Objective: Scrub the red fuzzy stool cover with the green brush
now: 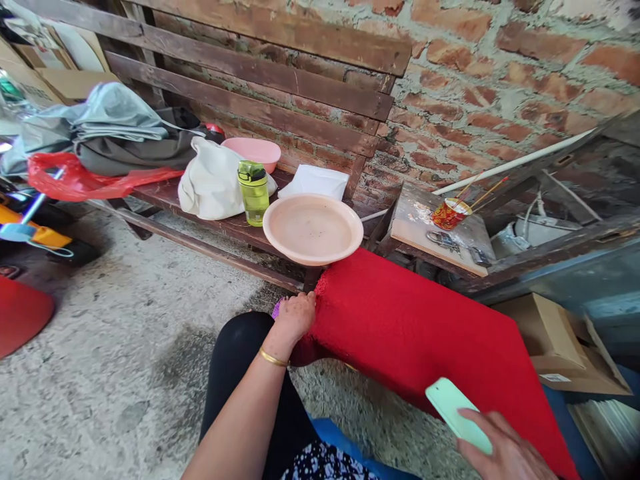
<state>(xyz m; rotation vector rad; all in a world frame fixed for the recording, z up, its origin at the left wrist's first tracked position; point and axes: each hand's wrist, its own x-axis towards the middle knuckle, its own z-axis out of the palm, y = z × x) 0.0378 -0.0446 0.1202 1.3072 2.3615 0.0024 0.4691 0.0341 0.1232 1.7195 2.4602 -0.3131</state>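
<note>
We find the pale green slab gripped in the right hand's fingers, in front of the red cloth; its long axis slants across the view, the free end pointing up-left toward the basin. We note the cloth's long axis slanting likewise, the left hand at its upper-left edge; whether those fingers grip, we cannot tell.

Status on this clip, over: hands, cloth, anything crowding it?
Left hand at edge of red cloth. Right hand holding pale green object. Cloth mostly flat. Basin close by.
</note>
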